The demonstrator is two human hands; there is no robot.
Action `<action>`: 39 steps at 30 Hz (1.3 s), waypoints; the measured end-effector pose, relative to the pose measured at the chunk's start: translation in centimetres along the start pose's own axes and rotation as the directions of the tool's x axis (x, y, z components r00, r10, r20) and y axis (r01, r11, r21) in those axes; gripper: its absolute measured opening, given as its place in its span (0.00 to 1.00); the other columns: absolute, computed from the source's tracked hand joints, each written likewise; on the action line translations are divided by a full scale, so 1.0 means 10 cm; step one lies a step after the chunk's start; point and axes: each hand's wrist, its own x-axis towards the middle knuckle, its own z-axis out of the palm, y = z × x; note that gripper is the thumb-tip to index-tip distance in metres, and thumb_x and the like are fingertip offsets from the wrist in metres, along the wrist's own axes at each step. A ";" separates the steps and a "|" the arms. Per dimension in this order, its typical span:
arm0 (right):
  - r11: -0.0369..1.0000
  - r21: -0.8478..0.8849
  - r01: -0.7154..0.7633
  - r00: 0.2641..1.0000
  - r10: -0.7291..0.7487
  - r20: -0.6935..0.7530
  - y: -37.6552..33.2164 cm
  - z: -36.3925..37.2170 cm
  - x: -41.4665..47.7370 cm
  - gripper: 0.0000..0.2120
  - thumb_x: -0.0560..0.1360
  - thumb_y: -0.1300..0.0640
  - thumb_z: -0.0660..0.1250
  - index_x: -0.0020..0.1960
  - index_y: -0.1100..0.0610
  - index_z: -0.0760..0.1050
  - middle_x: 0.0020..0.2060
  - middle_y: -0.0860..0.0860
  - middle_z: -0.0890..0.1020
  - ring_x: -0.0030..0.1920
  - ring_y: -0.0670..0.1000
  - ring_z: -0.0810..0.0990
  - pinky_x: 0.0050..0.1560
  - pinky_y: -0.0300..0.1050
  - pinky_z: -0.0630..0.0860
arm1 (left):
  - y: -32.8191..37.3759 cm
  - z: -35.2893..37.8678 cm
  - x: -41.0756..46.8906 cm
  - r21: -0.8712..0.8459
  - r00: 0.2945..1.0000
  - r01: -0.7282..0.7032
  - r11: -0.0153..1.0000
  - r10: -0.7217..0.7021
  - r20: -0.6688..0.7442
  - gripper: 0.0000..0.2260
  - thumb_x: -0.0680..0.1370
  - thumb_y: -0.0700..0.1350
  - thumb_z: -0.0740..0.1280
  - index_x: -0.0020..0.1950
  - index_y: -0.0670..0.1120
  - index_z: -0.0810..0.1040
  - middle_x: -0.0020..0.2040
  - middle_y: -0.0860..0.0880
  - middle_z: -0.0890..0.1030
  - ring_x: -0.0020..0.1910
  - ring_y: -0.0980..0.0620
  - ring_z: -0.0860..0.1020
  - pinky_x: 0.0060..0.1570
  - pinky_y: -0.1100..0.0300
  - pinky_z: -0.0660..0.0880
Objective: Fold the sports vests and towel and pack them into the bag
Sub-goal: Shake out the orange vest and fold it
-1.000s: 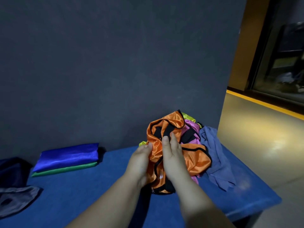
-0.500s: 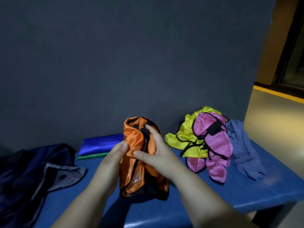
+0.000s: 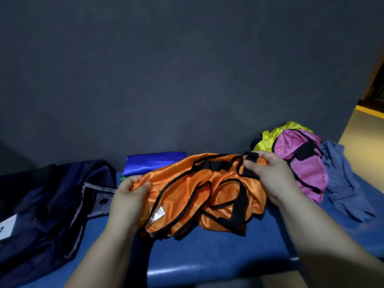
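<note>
An orange vest with black trim (image 3: pixel 199 194) is stretched between my hands above the blue bench (image 3: pixel 207 262). My left hand (image 3: pixel 128 196) grips its left end and my right hand (image 3: pixel 270 175) pinches its right end near a black strap. A pink vest (image 3: pixel 305 165) lies on a yellow vest (image 3: pixel 270 138) at the right, with a blue-grey towel (image 3: pixel 345 183) beside them. A folded blue vest (image 3: pixel 151 163) lies on a green one (image 3: pixel 122 178) behind the orange vest. The dark navy bag (image 3: pixel 45 204) lies open on the left.
A dark grey wall (image 3: pixel 187 80) rises right behind the bench. A white label (image 3: pixel 7 227) shows on the bag at the far left. The bench's front edge runs along the bottom, and a yellowish floor (image 3: pixel 365 132) lies beyond the bench's right end.
The orange vest has come off the pile at the right and now sits at the bench's middle. My hands have drawn apart and spread it out sideways. The view has swung left, showing the bag.
</note>
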 end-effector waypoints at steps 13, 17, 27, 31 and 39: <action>0.744 -0.616 0.260 0.947 -0.322 0.011 -0.08 0.02 0.02 0.14 0.71 0.55 0.73 0.57 0.51 0.81 0.58 0.52 0.80 0.63 0.54 0.73 0.63 0.45 0.66 | -0.04 -0.30 0.23 0.424 0.991 -0.091 0.901 0.042 0.123 0.24 0.63 0.64 0.69 0.58 0.62 0.77 0.63 0.50 0.75 0.63 0.45 0.74 0.61 0.43 0.74; 0.668 -0.610 0.427 0.904 -0.293 0.312 -0.13 0.15 -0.16 0.09 0.70 0.48 0.74 0.49 0.47 0.82 0.46 0.43 0.81 0.52 0.46 0.76 0.50 0.36 0.68 | 0.00 -0.35 0.12 0.506 0.971 -0.199 0.839 0.098 0.220 0.10 0.70 0.56 0.75 0.48 0.56 0.79 0.54 0.51 0.78 0.56 0.46 0.77 0.57 0.51 0.76; 0.401 -0.802 0.442 0.764 0.300 0.571 0.06 0.20 -0.34 0.46 0.59 0.35 0.78 0.73 0.37 0.63 0.74 0.44 0.59 0.75 0.51 0.56 0.74 0.54 0.60 | -0.31 -0.26 0.09 0.839 0.902 -0.357 0.411 -0.081 0.423 0.37 0.65 0.57 0.79 0.71 0.58 0.68 0.70 0.52 0.67 0.70 0.47 0.60 0.69 0.52 0.63; 0.316 -0.839 0.443 0.797 0.289 0.529 0.16 0.17 -0.32 0.36 0.65 0.41 0.77 0.70 0.42 0.69 0.72 0.45 0.64 0.72 0.51 0.63 0.70 0.49 0.66 | -0.35 -0.34 0.18 0.832 0.932 -0.325 0.449 0.006 0.361 0.30 0.67 0.51 0.79 0.67 0.55 0.73 0.65 0.50 0.71 0.67 0.46 0.66 0.66 0.53 0.66; 0.438 -0.839 0.324 0.934 -0.006 0.357 0.02 -0.21 -0.04 0.11 0.69 0.54 0.76 0.49 0.44 0.80 0.54 0.47 0.80 0.53 0.50 0.75 0.52 0.44 0.72 | -0.15 -0.46 0.18 0.409 0.860 -0.153 0.900 -0.083 0.504 0.04 0.70 0.42 0.77 0.42 0.48 0.84 0.36 0.48 0.83 0.35 0.53 0.78 0.38 0.58 0.71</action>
